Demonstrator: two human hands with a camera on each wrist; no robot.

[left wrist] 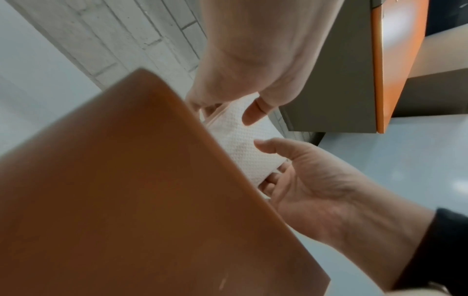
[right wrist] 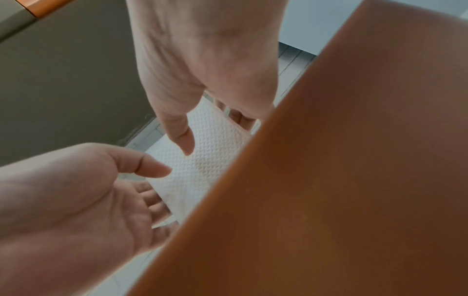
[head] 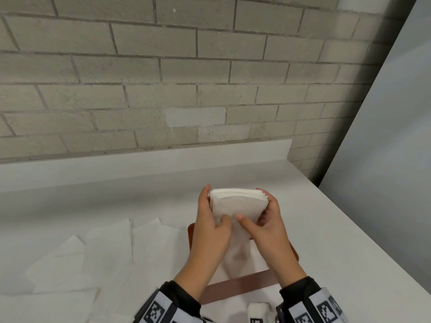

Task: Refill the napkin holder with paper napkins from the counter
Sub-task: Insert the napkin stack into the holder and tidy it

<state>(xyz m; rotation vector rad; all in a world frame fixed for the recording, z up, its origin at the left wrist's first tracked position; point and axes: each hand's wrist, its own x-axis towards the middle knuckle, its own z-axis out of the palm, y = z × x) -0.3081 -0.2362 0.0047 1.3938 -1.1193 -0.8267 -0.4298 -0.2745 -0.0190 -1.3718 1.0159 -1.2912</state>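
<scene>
A stack of white paper napkins [head: 235, 203] stands upright between both hands, above the brown napkin holder [head: 240, 285] on the white counter. My left hand [head: 210, 215] grips the stack's left side, thumb in front and fingers behind. On the right side my right hand [head: 262, 216] grips it the same way. The stack's lower part is hidden by the hands. In the left wrist view the napkins [left wrist: 243, 144] show behind the holder's brown wall [left wrist: 126, 180]. The right wrist view shows the napkins [right wrist: 210, 156] beside the holder wall [right wrist: 329, 180].
Several loose white napkins [head: 105, 248] lie spread on the counter to the left of the holder. A low white backsplash [head: 163, 162] and a grey brick wall close the back. The counter's edge [head: 373, 241] runs diagonally on the right.
</scene>
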